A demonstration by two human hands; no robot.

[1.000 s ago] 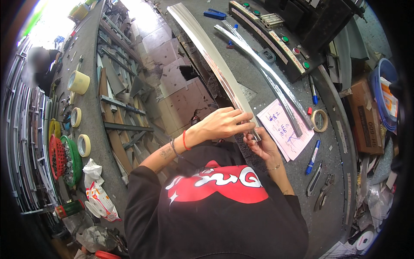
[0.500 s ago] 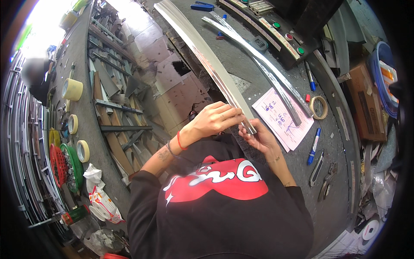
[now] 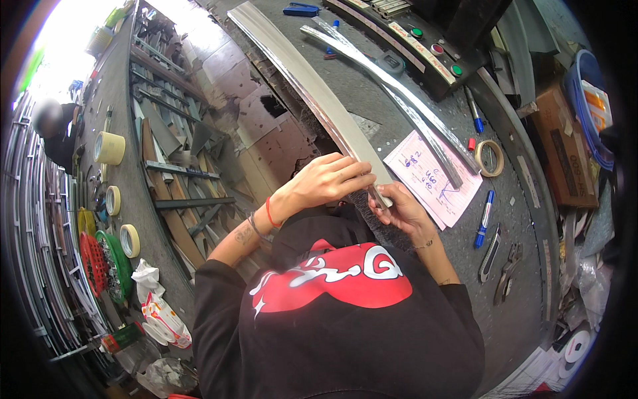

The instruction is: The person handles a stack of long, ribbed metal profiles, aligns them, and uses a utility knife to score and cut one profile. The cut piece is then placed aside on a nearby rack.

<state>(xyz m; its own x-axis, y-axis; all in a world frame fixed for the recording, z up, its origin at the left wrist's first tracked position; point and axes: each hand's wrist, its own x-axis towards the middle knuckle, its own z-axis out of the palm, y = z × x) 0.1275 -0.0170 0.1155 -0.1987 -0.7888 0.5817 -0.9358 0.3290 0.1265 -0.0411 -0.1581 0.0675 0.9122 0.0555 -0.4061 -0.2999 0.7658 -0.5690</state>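
A long pale metal profile (image 3: 302, 76), shiny along one side, runs from the far edge of the bench down to my hands. At its near end, my right hand (image 3: 404, 211) is closed with thumb and fingers around the tip. My left hand (image 3: 327, 181) lies over the profile just before that end, fingers bent and pressed onto its shiny edge; the fingertips are partly hidden. Right of it, two silvery strips (image 3: 415, 90) lie crossed on the bench, their near ends over a pink lined sheet (image 3: 435, 183) with handwriting.
A blue marker (image 3: 484, 219), a utility knife (image 3: 490, 253), pliers (image 3: 508, 272) and a tape roll (image 3: 489, 158) lie on the right. A button panel (image 3: 425, 50) stands at the far side. Leftward is a rack of offcuts (image 3: 179, 166). Another person (image 3: 58, 130) is at the far left.
The profile has rolled slightly, so more of its pale face and less of its shiny side shows. Both hands stay on its near end. The view has shifted a little.
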